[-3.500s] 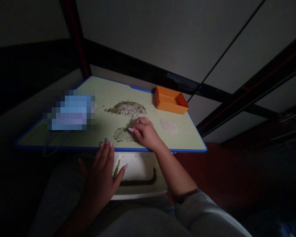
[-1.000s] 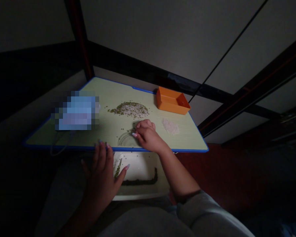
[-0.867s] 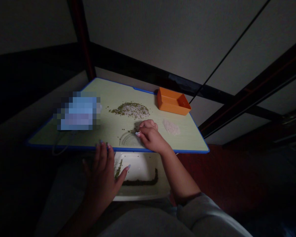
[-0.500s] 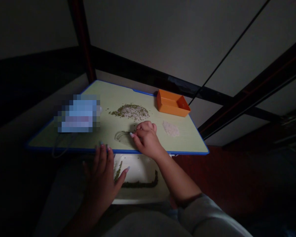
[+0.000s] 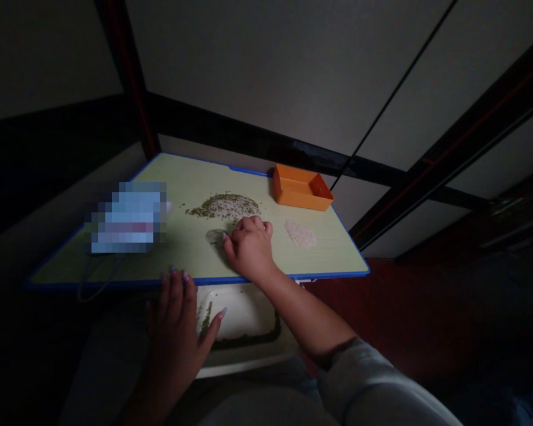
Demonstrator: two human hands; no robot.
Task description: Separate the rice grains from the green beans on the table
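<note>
From where I'm standing: right hand (image 5: 250,245) low over the table (image 5: 335,254), fingers curled, thumb tucked in against a clear curved piece (image 5: 214,235). Narrow grip, seemingly holding that piece; the far fingertips are hidden, so exact hold can't be told. The piece's rounded edge pokes out just left of the thumb. Mixed heap (image 5: 226,206), green and pale, lies just beyond the grip. Pale heap (image 5: 301,234) sits apart, to the grip's right; orange box (image 5: 302,192) farther off, beyond and right.

Left hand (image 5: 177,316) nearer the body, left of the grip, fingers spread wide, nothing visible in it, fingertips by the table's near edge. White tray (image 5: 244,307) below that edge, on the grip's near side, green grains (image 5: 249,341) along its inside.

Step, my judgement: sorting, green being parted from pale with the clear piece. Next move calls for keeping the piece low, taking a small green portion toward the near edge, above the tray, and leaving pale grains behind.
</note>
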